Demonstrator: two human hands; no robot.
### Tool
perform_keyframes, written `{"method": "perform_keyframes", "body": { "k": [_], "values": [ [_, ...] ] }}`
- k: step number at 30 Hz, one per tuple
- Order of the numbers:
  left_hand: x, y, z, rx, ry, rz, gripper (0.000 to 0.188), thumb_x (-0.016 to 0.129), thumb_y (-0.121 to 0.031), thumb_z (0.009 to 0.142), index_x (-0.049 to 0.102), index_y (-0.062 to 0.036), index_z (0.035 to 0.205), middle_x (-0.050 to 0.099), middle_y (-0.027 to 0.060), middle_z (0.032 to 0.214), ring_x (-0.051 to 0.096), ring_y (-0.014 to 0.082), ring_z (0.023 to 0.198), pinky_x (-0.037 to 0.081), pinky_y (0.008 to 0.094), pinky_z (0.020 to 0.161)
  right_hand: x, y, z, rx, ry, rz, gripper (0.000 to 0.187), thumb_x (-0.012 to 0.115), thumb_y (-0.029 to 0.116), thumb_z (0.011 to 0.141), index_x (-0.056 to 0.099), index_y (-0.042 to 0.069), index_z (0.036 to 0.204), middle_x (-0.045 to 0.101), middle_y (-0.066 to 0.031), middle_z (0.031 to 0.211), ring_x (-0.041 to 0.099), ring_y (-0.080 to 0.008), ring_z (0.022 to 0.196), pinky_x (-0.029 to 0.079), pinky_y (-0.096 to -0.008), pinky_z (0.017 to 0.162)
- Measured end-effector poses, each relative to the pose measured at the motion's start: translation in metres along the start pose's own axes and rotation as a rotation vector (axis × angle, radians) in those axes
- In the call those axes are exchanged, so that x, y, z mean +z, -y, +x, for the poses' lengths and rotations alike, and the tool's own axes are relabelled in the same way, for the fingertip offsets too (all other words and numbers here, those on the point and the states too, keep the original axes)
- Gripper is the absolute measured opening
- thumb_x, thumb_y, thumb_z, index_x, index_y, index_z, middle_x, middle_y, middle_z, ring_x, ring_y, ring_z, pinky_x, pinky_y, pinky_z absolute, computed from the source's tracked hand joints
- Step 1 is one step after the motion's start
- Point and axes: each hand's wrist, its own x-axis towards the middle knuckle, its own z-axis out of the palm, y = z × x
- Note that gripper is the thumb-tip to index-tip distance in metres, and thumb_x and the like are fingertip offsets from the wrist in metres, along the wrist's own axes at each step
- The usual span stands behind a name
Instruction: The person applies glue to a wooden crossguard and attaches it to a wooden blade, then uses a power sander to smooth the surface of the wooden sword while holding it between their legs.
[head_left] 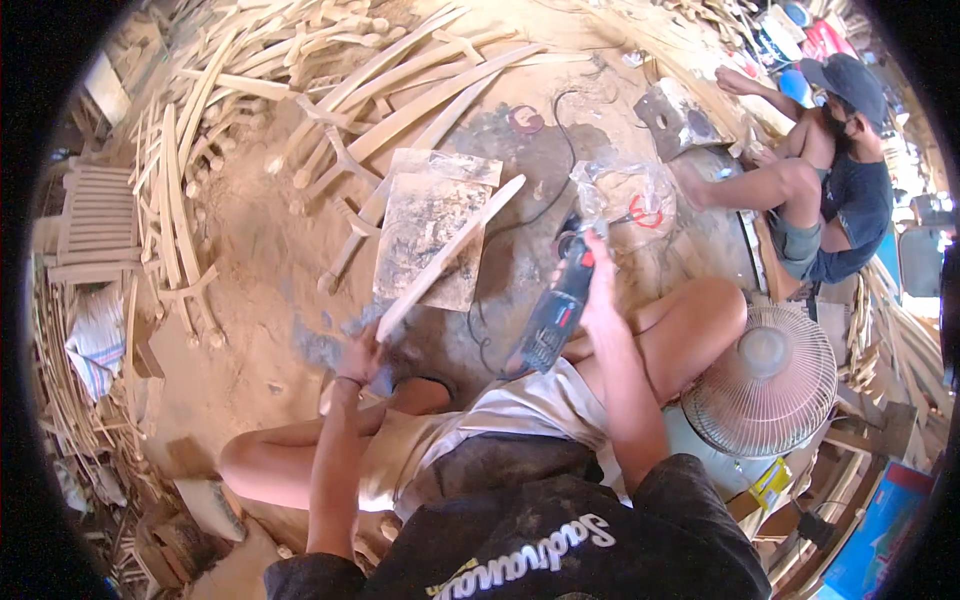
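My left hand (pixel 363 356) is closed round the near end of a pale, slightly curved wooden strip (pixel 452 252). The strip slants up to the right, over a stained flat board (pixel 423 208) on the floor. In my right hand (pixel 600 280) is a dark angle grinder (pixel 556 316) with red details. Its head points away from me, near my fingers, and its body hangs down toward my lap. The grinder's head is apart from the strip. Whether its disc is turning I cannot tell.
Heaps of wooden pieces (pixel 300 50) lie at the far left. A black cord (pixel 568 150) crosses the dusty floor. A clear plastic bag (pixel 628 200) lies beyond the grinder. A round fan (pixel 762 380) stands by my right knee. Another person (pixel 850 190) sits at the far right.
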Motion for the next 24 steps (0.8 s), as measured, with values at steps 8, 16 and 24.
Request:
{"method": "perform_keyframes", "body": {
  "k": [8,16,24],
  "values": [
    [-0.041,0.042,0.02,-0.289,0.236,-0.508,0.067,0.07,-0.064,0.104,0.082,0.0014,0.106,0.079,0.0088,0.086,0.071,0.0157,0.076,0.056,0.0346,0.071,0.004,0.058,-0.013,-0.122,-0.042,-0.128,0.048,0.08,0.057,0.095,0.067,0.015,0.112,0.067,-0.0062,0.077,0.068,-0.0242,0.06,0.059,-0.0417,0.056],
    [-0.027,0.065,0.033,-0.347,0.327,-0.63,0.08,0.073,-0.073,0.097,0.074,0.0046,0.075,0.072,0.0146,0.066,0.071,0.0248,0.057,0.055,0.039,0.056,0.007,0.056,-0.015,-0.08,-0.02,-0.152,0.049,0.086,0.054,0.091,0.065,0.013,0.107,0.069,-0.009,0.079,0.07,-0.0248,0.06,0.06,-0.0407,0.055],
    [-0.039,0.026,0.017,-0.161,0.175,-0.204,0.062,0.081,-0.062,0.094,0.083,-0.0001,0.091,0.076,0.0111,0.068,0.075,0.0252,0.064,0.059,0.0429,0.063,0.018,0.059,-0.013,-0.233,0.037,-0.398,0.047,0.092,0.035,0.091,0.064,0.008,0.119,0.07,-0.0088,0.088,0.07,-0.0207,0.061,0.059,-0.0378,0.05]
  ]
}}
